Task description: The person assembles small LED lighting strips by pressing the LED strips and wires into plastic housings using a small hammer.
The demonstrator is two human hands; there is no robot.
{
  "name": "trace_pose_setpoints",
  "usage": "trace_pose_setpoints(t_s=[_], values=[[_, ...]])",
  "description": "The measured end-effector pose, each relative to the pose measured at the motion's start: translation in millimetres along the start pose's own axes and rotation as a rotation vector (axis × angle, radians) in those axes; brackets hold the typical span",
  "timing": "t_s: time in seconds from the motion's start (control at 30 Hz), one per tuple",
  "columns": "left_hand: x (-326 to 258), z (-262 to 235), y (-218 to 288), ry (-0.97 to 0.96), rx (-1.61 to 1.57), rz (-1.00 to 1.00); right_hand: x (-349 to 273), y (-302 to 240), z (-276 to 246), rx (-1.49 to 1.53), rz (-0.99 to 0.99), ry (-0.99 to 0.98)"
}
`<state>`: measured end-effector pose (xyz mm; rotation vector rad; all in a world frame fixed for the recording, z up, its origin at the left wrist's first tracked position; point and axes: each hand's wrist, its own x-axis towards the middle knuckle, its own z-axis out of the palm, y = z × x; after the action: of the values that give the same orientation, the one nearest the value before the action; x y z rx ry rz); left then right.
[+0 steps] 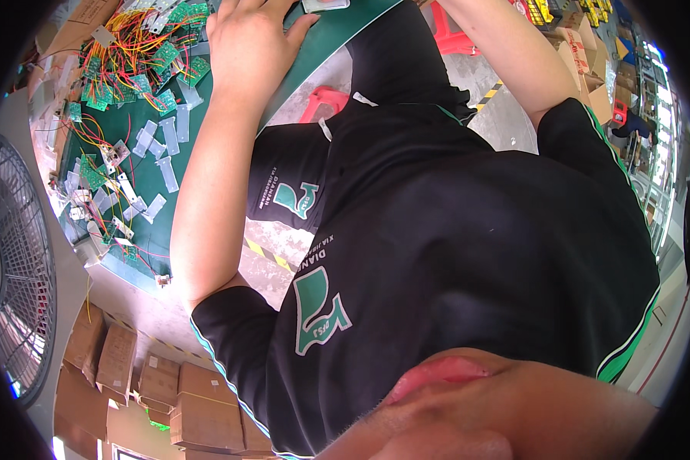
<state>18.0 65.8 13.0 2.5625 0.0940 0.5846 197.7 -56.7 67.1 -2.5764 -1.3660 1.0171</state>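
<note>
My left hand (253, 34) is at the upper edge, palm down over the green table mat (326, 50). Its thumb stretches out to the right, apart from the fingers, whose tips are cut off by the edge. I see nothing held in it. Just right of the thumb lies a small whitish flat piece (326, 4), partly cut off. Left of my forearm is a heap of small green circuit boards (165, 55) with red and yellow wires (119, 57). Several translucent plastic pieces (168, 136) lie near it. Only my right forearm shows; that hand is beyond the upper edge.
A large fan (15, 268) stands at the far left. Cardboard boxes (207, 410) are stacked at the lower left, and more cartons (579, 54) stand at the upper right. Red stools (326, 101) show beside my legs. Yellow-black tape (268, 255) marks the floor.
</note>
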Motion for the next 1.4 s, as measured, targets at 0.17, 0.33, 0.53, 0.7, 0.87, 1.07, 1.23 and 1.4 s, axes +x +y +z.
trace_pose_setpoints(t_s=[0.17, 0.33, 0.53, 0.7, 0.87, 1.07, 1.23, 1.4], values=[[-1.1, 1.9, -1.3, 0.026, 0.031, 0.016, 10.8, -0.7, -0.8, -0.074, 0.027, -0.027], [-1.4, 1.8, -1.9, 0.018, 0.018, 0.021, 8.4, -11.3, -5.4, -0.056, 0.152, -0.1], [-0.9, 3.3, 0.8, 0.026, 0.023, 0.017, 9.5, 7.0, -2.7, 0.077, 0.042, -0.108], [-4.8, 18.8, -19.5, 0.099, 0.123, 0.111, -32.4, 13.7, 9.5, 0.71, -0.018, 0.115], [-4.6, 16.0, -15.7, 0.088, 0.121, 0.103, -90.1, 33.6, 59.7, 0.873, -0.165, 0.369], [-4.7, 19.6, -18.0, 0.106, 0.099, 0.077, -111.5, 51.0, 101.5, 0.817, -0.162, 0.492], [-5.0, 18.3, -19.1, 0.113, 0.11, 0.096, -109.9, 48.3, 102.9, 0.648, -0.138, 0.414], [-7.3, 18.6, -19.2, 0.11, 0.107, 0.103, -102.4, 46.2, 103.3, 0.567, -0.096, 0.373]])
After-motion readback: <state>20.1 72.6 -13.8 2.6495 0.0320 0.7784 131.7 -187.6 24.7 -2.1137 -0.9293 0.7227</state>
